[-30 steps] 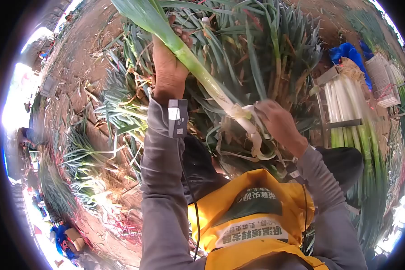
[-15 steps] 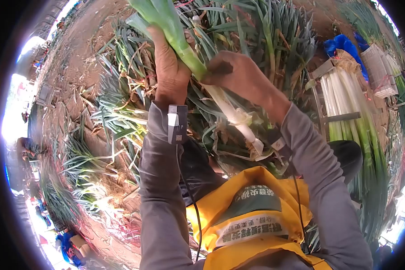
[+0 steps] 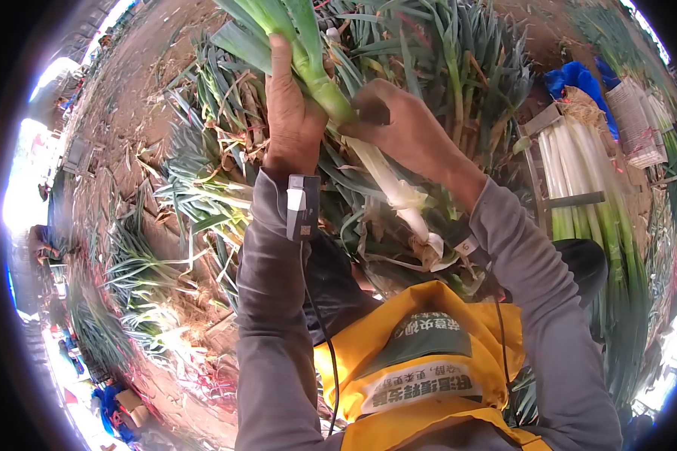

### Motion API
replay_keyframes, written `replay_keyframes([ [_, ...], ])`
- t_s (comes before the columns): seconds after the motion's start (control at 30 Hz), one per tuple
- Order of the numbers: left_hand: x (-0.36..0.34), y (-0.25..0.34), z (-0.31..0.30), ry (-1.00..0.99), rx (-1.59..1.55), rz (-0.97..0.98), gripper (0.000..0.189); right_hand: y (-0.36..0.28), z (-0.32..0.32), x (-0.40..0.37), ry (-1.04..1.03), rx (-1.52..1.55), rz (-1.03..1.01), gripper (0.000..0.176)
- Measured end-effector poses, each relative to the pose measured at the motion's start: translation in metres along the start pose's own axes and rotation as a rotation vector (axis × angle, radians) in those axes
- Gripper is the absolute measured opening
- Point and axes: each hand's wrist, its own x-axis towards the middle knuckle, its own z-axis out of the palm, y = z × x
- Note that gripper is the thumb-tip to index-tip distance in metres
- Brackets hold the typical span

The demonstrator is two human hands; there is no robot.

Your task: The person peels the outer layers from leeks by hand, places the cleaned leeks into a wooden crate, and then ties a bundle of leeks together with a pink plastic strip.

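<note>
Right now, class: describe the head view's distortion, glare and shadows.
Head view: fisheye circle with black corners; sunlight blows out the left edge; hard shadow on the right hand gripping the long green-and-white leek; left hand sharp.

Leek pile on dirt; trimmed leeks in rack; blue tarp beyond.
</note>
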Motion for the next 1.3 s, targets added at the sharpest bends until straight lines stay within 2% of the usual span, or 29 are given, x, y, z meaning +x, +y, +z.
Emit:
replay_keyframes([
  [0.13,0.003,-0.004,-0.003,0.035,0.058,0.03,0.043,0.006,0.003,-0.001,-0.046,0.008,0.016,0.022],
  [0.23,0.003,-0.003,-0.005,-0.001,0.043,0.033,0.04,0.002,0.008,-0.009,-0.009,-0.119,-0.055,0.02],
  [0.3,0.007,0.008,-0.008,-0.01,0.078,-0.017,0.038,-0.007,0.009,-0.021,-0.009,-0.53,-0.429,0.019],
  [0.37,0.007,0.011,-0.008,-0.016,0.105,-0.073,0.036,-0.008,0.006,-0.026,-0.033,-0.548,-0.466,0.018],
  [0.43,0.003,0.009,-0.003,0.071,0.026,0.018,0.036,-0.002,0.003,-0.032,-0.082,-0.555,-0.489,0.018],
  [0.47,0.005,0.008,-0.007,0.01,-0.024,0.025,0.036,0.0,0.0,-0.034,-0.085,-0.555,-0.487,0.018],
  [0.53,0.01,0.01,-0.011,0.053,-0.021,0.048,0.038,0.003,-0.008,-0.036,-0.212,-0.301,-0.241,0.019],
  [0.57,0.013,0.012,-0.014,0.094,-0.019,0.074,0.04,0.005,-0.012,-0.042,-0.215,-0.298,-0.243,0.019],
  [0.63,0.028,0.017,-0.034,0.095,0.014,0.133,0.041,0.01,-0.019,-0.067,-0.287,-0.284,-0.391,0.02],
  [0.7,0.041,0.027,-0.05,0.096,0.044,0.196,0.043,0.01,-0.033,-0.101,-0.526,-0.297,-0.111,0.02],
  [0.73,0.045,0.033,-0.056,0.081,0.037,0.228,0.043,0.018,-0.036,-0.117,-0.531,-0.297,-0.112,0.02],
  [0.8,0.048,0.042,-0.071,0.109,0.091,0.226,0.045,0.047,-0.038,-0.152,-0.425,-0.435,0.043,0.02],
  [0.87,0.048,0.041,-0.081,0.096,0.137,0.217,0.046,0.081,-0.046,-0.177,-0.559,-0.587,0.173,0.018],
  [0.93,0.045,0.046,-0.079,0.06,0.198,0.213,0.045,0.156,-0.048,-0.235,-1.112,-0.855,0.334,0.02],
  [0.97,0.045,0.048,-0.076,0.05,0.198,0.206,0.045,0.148,-0.046,-0.24,-1.101,-0.853,0.341,0.02],
  [1.03,0.046,0.055,-0.078,0.118,0.192,0.244,0.043,0.119,-0.046,-0.224,-0.94,-0.835,0.425,0.028],
  [1.07,0.036,0.058,-0.075,0.1,0.209,0.234,0.042,0.103,-0.043,-0.196,-0.997,-0.923,0.43,0.039],
  [1.13,0.031,0.053,-0.075,0.091,0.253,0.252,0.042,0.041,-0.037,-0.148,-0.251,-0.57,0.103,0.04],
  [1.17,0.037,0.055,-0.073,0.082,0.299,0.298,0.042,0.03,-0.033,-0.126,-0.212,-0.588,0.051,0.039],
  [1.23,0.051,0.055,-0.083,0.103,0.202,0.267,0.043,0.035,-0.02,-0.106,-0.174,-0.607,0.012,0.038],
  [1.3,0.052,0.056,-0.082,0.203,0.122,0.202,0.045,0.061,-0.001,-0.097,-0.208,-0.64,0.023,0.035],
])
